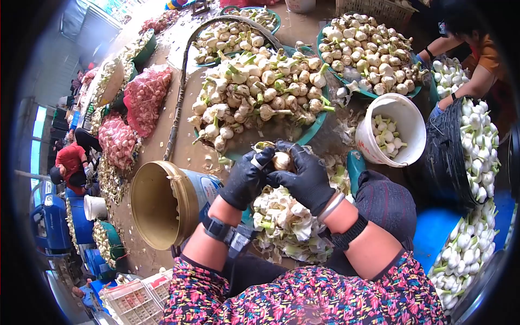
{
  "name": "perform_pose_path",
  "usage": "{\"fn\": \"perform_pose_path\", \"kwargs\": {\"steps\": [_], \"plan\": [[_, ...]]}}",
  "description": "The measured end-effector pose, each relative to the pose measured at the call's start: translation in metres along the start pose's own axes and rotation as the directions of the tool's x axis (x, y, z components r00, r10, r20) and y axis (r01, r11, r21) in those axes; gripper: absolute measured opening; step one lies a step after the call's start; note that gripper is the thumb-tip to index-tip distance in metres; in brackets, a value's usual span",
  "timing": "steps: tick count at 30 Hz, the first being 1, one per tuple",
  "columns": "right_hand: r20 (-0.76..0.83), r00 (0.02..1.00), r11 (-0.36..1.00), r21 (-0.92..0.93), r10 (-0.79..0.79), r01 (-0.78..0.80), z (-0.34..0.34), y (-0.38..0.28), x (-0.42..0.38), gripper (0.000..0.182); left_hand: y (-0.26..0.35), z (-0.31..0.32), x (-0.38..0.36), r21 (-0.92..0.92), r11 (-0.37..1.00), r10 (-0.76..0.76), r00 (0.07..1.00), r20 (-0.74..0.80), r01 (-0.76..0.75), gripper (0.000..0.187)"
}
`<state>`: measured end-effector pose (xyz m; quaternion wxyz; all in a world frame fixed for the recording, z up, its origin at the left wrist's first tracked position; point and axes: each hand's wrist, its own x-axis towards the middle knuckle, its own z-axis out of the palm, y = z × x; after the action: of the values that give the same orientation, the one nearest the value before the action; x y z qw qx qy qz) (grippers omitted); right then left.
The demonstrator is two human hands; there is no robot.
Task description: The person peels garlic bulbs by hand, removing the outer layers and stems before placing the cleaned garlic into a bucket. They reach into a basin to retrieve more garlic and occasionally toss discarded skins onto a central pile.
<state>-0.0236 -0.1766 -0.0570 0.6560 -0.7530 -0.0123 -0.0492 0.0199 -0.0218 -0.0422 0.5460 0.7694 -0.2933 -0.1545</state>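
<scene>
A garlic bulb (pixel 282 161) is held between my two black-gloved hands, above a heap of loose garlic skins (pixel 290 219). My right hand (pixel 304 176) curls around the bulb, with its fingers behind and its thumb in front. My left hand (pixel 248 177) closes on the bulb's other side, where a strip of skin (pixel 264 145) stands up near the fingertips. Just beyond my hands is a green basin (pixel 314 129) piled with unpeeled garlic bulbs (pixel 260 92). Part of the held bulb is hidden by my fingers.
An open, yellowish bucket (pixel 162 206) lies tipped at left. A white bucket (pixel 392 130) with a few peeled bulbs stands at right, beside a black-lined container (pixel 452 151) of white bulbs. Another person (pixel 485 65) works at far right. Pink net sacks (pixel 146 100) lie at left.
</scene>
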Motion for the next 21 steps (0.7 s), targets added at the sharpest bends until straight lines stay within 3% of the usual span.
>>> {"fn": "perform_pose_path", "kwargs": {"steps": [2,3,4,5,6,8,9,13,15,16,18,19,21], "plan": [[-0.053,0.995,0.993,0.082,-0.08,0.084,0.002,0.002,-0.004,0.05,0.002,0.0,-0.011,-0.116,0.964,-0.252,0.96,-0.123,0.238,0.038],[-0.052,0.995,0.993,0.082,-0.084,0.088,0.001,-0.001,-0.005,0.05,0.008,-0.001,-0.013,-0.115,0.965,-0.249,0.96,-0.126,0.235,0.038],[0.036,0.998,0.941,0.334,0.053,-0.062,0.0,-0.004,-0.006,0.046,0.016,-0.001,-0.014,0.212,0.977,0.01,0.991,-0.13,0.018,0.023],[0.154,0.974,0.807,0.548,0.164,-0.222,-0.002,-0.007,-0.006,0.041,0.022,-0.001,-0.016,0.51,0.838,0.256,0.965,-0.05,-0.196,0.019],[0.152,0.975,0.807,0.548,0.163,-0.221,-0.005,-0.008,-0.007,0.041,0.026,0.001,-0.018,0.51,0.837,0.257,0.965,-0.048,-0.197,0.019],[0.233,0.949,0.681,0.661,0.213,-0.315,-0.013,-0.009,-0.007,0.038,0.031,0.007,-0.021,0.097,0.995,0.038,0.993,-0.11,-0.027,0.02],[0.196,0.955,0.683,0.667,0.223,-0.296,-0.012,-0.009,-0.008,0.04,0.032,0.011,-0.02,-0.39,0.9,-0.261,0.957,-0.128,0.193,0.021],[0.173,0.962,0.689,0.672,0.209,-0.27,-0.012,-0.01,-0.007,0.041,0.042,0.01,-0.019,-0.416,0.884,-0.296,0.944,-0.143,0.214,0.015],[0.113,0.973,0.736,0.638,0.201,-0.226,-0.014,-0.01,-0.006,0.043,0.041,0.016,-0.019,-0.699,0.705,-0.359,0.909,-0.21,0.117,0.02],[0.113,0.973,0.737,0.637,0.203,-0.228,-0.014,-0.01,-0.006,0.043,0.04,0.017,-0.019,-0.701,0.704,-0.36,0.909,-0.209,0.118,0.02],[0.141,0.969,0.663,0.708,0.204,-0.242,-0.01,-0.011,-0.007,0.045,0.036,0.017,-0.019,-0.31,0.94,-0.244,0.913,-0.328,0.141,0.024],[0.143,0.968,0.664,0.706,0.204,-0.244,-0.008,-0.012,-0.007,0.045,0.034,0.016,-0.018,-0.311,0.94,-0.245,0.912,-0.33,0.14,0.024],[0.08,0.99,0.782,0.607,0.115,-0.141,-0.005,-0.012,-0.009,0.047,0.032,0.013,-0.017,0.194,0.978,0.123,0.967,-0.225,-0.079,0.03]]}}
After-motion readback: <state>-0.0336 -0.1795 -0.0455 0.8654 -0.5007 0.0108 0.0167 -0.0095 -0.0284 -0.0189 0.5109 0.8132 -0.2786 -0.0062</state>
